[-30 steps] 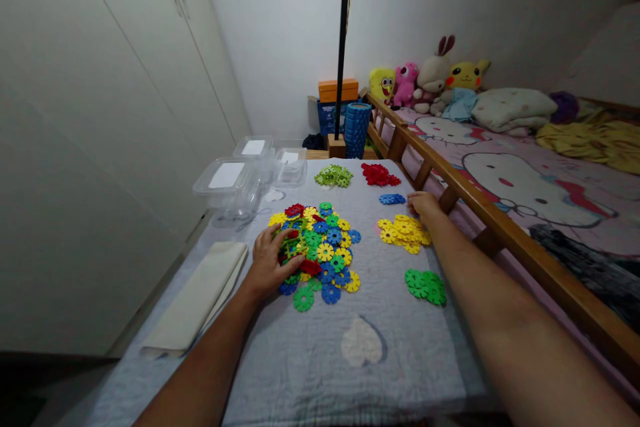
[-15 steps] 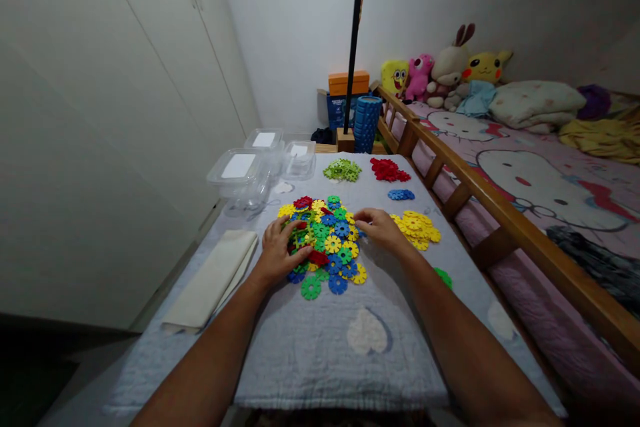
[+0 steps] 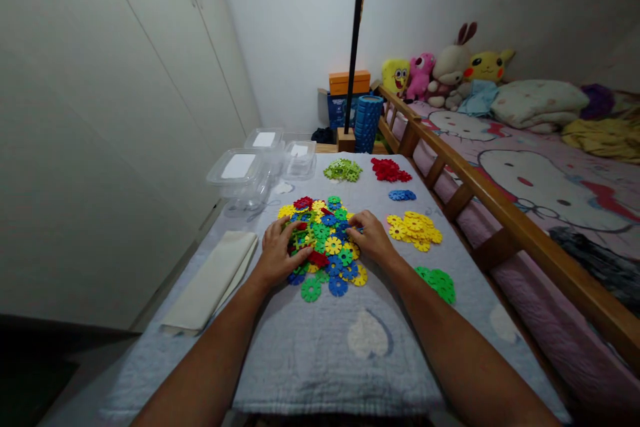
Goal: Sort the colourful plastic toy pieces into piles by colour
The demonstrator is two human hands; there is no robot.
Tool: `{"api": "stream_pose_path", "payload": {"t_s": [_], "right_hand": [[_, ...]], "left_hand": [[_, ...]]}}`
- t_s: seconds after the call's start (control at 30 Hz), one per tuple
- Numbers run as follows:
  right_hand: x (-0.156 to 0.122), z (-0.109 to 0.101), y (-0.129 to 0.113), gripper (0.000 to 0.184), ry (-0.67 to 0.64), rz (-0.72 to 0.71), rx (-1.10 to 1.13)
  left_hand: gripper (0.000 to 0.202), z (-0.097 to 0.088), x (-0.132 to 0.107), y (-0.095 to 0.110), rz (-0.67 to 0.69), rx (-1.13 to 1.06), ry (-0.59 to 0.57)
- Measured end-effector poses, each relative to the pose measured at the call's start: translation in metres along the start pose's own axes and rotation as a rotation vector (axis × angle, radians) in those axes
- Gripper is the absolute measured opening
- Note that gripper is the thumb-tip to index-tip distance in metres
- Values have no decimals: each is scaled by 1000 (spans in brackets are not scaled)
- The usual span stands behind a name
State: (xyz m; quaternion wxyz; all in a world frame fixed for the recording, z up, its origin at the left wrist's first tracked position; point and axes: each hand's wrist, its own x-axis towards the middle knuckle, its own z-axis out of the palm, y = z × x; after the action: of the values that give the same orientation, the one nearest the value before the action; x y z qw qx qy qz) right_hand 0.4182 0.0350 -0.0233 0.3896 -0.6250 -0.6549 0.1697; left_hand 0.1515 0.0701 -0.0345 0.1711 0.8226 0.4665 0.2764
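Observation:
A mixed pile of notched plastic snowflake discs (image 3: 326, 244) in yellow, blue, green and red lies mid-table, with some light green pieces among them. Against its left side rests my left hand (image 3: 278, 251), thumb and fingers spread over the edge, touching red and green pieces. My right hand (image 3: 373, 236) is at the pile's right edge, thumb and fingertips pinched on a blue snowflake disc (image 3: 344, 230) that the fingers partly cover. Sorted heaps lie to the right and back: yellow discs (image 3: 416, 229), green discs (image 3: 438, 284), blue discs (image 3: 402, 195), red pieces (image 3: 389, 170) and light green pieces (image 3: 343, 170).
Clear lidded plastic boxes (image 3: 239, 177) stand at the back left of the cloth-covered table (image 3: 310, 353). A folded cream cloth (image 3: 213, 282) lies on the left. Along the right runs a wooden bed rail (image 3: 467, 188). A black pole (image 3: 353, 47) rises behind the table.
My right hand has moved slightly left, onto the right edge of the pile. More of the green heap shows beside the right forearm. My left hand has stayed in place.

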Motion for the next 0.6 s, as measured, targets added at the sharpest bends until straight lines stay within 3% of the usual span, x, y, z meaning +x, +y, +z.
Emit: {"api": "stream_pose_path", "payload": {"t_s": [0.17, 0.4, 0.6], "right_hand": [[23, -27, 10, 8, -23, 167, 220], [72, -85, 68, 12, 291, 397, 32], [94, -95, 103, 24, 436, 533, -48]], "left_hand": [[58, 0, 0, -2, -1, -4, -3], [57, -1, 0, -1, 17, -1, 1], [56, -2, 0, 0, 3, -9, -1]]}}
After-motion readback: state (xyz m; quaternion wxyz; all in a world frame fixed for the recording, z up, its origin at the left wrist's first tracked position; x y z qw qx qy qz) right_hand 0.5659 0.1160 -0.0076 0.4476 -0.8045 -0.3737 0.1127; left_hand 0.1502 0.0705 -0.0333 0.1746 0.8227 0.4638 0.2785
